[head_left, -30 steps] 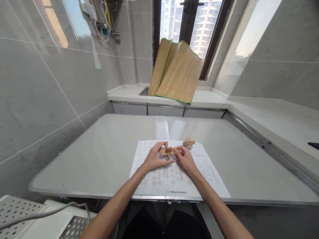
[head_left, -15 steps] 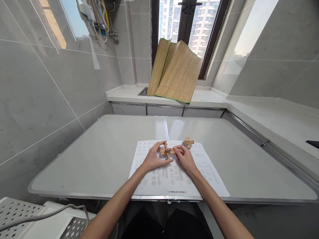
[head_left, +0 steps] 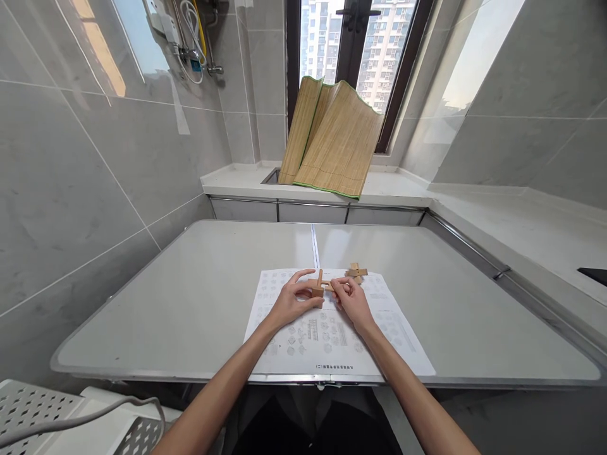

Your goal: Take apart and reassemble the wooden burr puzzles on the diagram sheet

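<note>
Between my two hands is a wooden burr puzzle (head_left: 318,292), made of several notched sticks that cross. My left hand (head_left: 294,299) grips it from the left, the thumb low on the near side and a finger stretched along the far side. From the right, my right hand (head_left: 349,296) pinches a stick that reaches into the puzzle. Fingers hide part of the sticks. Beneath both hands lies a white printed sheet (head_left: 327,354) with rows of small grey diagrams. Just beyond my right hand, a second crossed wooden puzzle (head_left: 357,272) rests at the sheet's far edge.
The sheet lies at the near edge of a pale folding table (head_left: 165,303) with a centre seam. A bamboo mat (head_left: 336,139) leans on the white ledge (head_left: 237,178) by the window. A white perforated appliance (head_left: 47,411) with a grey cord stands low at the left.
The wooden puzzle has been turned in my hands, so its upright stick now stands more vertical and a block faces me. My left fingers have shifted slightly.
</note>
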A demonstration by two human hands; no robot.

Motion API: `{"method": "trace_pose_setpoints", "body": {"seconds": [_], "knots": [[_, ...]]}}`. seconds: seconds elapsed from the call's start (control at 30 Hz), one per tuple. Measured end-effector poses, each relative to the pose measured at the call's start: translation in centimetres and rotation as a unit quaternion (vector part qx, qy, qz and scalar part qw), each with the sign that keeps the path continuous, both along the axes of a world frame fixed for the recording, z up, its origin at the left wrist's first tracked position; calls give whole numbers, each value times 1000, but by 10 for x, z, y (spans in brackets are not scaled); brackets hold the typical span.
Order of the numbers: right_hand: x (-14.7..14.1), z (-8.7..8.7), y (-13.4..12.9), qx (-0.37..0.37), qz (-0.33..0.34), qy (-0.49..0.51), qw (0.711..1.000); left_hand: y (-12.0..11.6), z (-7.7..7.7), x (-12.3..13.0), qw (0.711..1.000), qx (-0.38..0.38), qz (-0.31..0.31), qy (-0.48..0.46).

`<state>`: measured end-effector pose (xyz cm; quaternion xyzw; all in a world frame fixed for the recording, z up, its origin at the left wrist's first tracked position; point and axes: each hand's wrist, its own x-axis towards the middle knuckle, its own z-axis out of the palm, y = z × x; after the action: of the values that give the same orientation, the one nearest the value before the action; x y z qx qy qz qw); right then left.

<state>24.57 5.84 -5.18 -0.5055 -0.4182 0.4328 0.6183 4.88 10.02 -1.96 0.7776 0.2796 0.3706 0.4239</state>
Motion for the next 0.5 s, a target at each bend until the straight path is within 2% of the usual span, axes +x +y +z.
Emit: {"method": "trace_pose_setpoints", "body": {"seconds": [0.17,0.37,0.5], "knots": [[3,-3,2,6,-35,10,999,2,0,-1,999,-47,-10,-16],[4,-5,3,7,-63,9,998,22,-7,-10,986,-37,165,-4],[3,-6,3,7,-61,-1,998,37,-15,-23,966,-7,255,37]]}}
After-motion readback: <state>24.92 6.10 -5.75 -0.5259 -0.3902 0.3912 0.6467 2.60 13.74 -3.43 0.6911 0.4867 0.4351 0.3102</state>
